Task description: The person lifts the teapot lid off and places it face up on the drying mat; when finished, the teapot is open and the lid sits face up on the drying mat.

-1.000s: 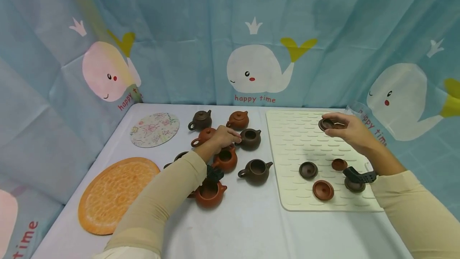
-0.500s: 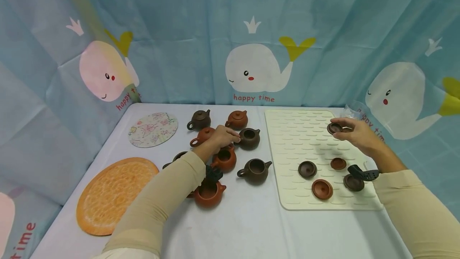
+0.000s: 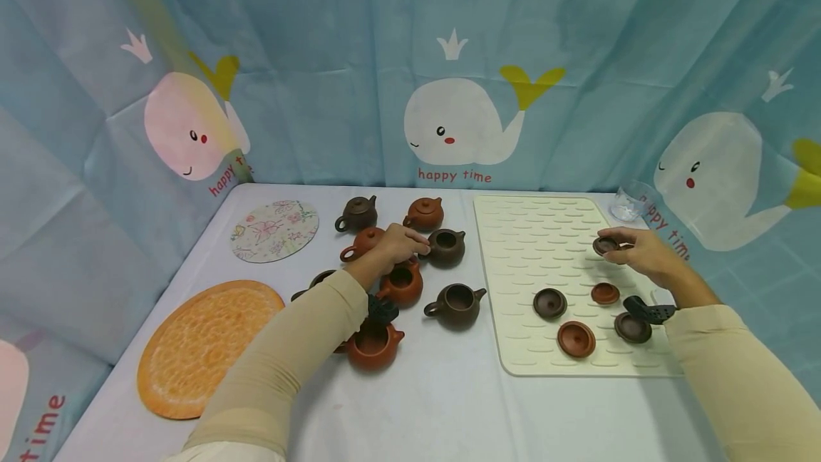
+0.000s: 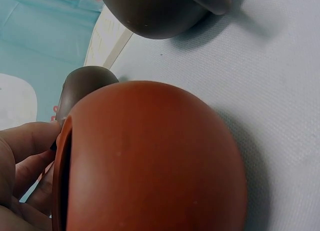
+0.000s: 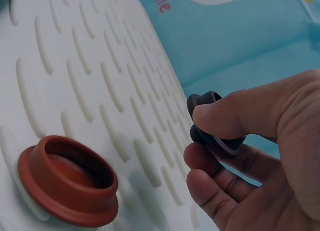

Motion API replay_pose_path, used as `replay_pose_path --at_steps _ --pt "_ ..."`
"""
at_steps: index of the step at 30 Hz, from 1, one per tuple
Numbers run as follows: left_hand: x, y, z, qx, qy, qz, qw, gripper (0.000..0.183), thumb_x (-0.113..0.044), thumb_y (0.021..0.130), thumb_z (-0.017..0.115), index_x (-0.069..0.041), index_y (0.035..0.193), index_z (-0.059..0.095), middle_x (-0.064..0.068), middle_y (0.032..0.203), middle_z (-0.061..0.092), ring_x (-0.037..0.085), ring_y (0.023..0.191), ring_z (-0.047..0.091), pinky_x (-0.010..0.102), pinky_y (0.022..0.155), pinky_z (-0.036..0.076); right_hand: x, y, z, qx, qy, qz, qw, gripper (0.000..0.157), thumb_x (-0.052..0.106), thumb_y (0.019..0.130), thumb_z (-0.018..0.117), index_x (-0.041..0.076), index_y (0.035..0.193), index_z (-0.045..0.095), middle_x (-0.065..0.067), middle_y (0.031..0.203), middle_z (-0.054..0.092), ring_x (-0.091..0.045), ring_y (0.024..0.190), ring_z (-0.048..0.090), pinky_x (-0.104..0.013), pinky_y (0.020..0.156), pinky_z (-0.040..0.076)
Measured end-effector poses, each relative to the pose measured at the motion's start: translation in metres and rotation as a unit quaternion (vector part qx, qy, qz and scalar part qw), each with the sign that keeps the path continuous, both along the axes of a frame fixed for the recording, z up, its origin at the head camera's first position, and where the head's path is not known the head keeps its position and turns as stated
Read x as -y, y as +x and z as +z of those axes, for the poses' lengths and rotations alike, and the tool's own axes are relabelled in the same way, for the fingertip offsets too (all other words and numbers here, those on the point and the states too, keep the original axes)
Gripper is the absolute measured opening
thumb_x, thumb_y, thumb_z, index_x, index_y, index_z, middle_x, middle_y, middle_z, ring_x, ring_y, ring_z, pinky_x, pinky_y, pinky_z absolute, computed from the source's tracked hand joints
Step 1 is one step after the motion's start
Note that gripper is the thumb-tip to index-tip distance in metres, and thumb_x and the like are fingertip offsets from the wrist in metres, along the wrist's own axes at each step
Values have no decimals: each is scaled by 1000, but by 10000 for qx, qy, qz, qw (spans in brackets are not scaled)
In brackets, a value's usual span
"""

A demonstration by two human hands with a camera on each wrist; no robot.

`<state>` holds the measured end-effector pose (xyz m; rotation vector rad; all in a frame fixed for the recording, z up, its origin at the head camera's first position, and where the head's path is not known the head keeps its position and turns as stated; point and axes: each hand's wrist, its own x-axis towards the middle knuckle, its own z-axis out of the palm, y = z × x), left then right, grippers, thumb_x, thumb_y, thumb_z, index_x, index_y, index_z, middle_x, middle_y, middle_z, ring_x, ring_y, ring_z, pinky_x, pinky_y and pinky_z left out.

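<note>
My right hand (image 3: 648, 257) pinches a small dark brown teapot lid (image 3: 606, 245) between thumb and fingers, above the cream mat. In the right wrist view the lid (image 5: 206, 102) is tilted. A small red-brown lid (image 5: 75, 183) lies there with its inner collar facing up. On the other side, my left hand (image 3: 400, 242) pinches the handle side of a lidless dark brown teapot (image 3: 447, 248); the handle itself is mostly hidden by the fingers. A lidless red teapot (image 4: 155, 156) fills much of the left wrist view, in front of that hand (image 4: 25, 161).
Several lids, such as a red one (image 3: 576, 339), lie on the ribbed mat (image 3: 532, 234). More teapots surround the left arm, including an open dark one (image 3: 458, 305) and a lidded red one (image 3: 425, 213). Two round mats and a clear bowl (image 3: 628, 204) are on the table.
My right hand has moved right and then toward me, carrying the dark lid lower over the mat. My left hand has stayed at the dark teapot.
</note>
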<state>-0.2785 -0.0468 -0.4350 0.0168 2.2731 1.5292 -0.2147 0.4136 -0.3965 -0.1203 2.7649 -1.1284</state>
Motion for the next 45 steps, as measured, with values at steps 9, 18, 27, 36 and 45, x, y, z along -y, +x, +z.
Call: replay_pose_path --at_steps 9,18,27,36,45 --pt "-1 1 0 -11 -16 17 10000 12 -8 85 74 -8 97 76 8 97 65 23 78 57 29 59 49 -8 -2 -21 155 130 158 9997 54 6 87 68 -13 132 47 -29 118 52 -31 101 49 -27 74 45" --pt "0 1 1 -2 30 9 10000 12 -8 85 74 -7 97 76 8 97 65 23 78 57 29 58 48 -8 -6 -31 175 495 215 9984 53 2 79 71 -13 126 53 -31 113 55 -29 89 53 -31 67 48" --pt "0 1 2 28 18 23 10000 11 -9 85 74 -8 96 76 8 97 65 24 79 58 30 59 48 -4 -8 -34 87 925 404 9949 49 2 76 72 -10 121 58 -31 109 58 -37 93 55 -41 72 46" --pt "0 2 1 26 -12 24 10000 11 -9 85 74 -8 96 76 8 97 65 23 79 58 30 59 48 -5 -8 -32 56 1219 459 9915 49 3 75 73 -10 120 57 -30 104 55 -40 92 53 -47 74 42" --pt "0 2 2 -14 -63 28 10000 12 -9 85 74 -8 97 76 8 98 64 23 80 57 29 60 49 -7 -6 -24 64 1197 363 9921 59 10 79 71 -12 129 49 -31 107 54 -38 88 55 -45 72 45"
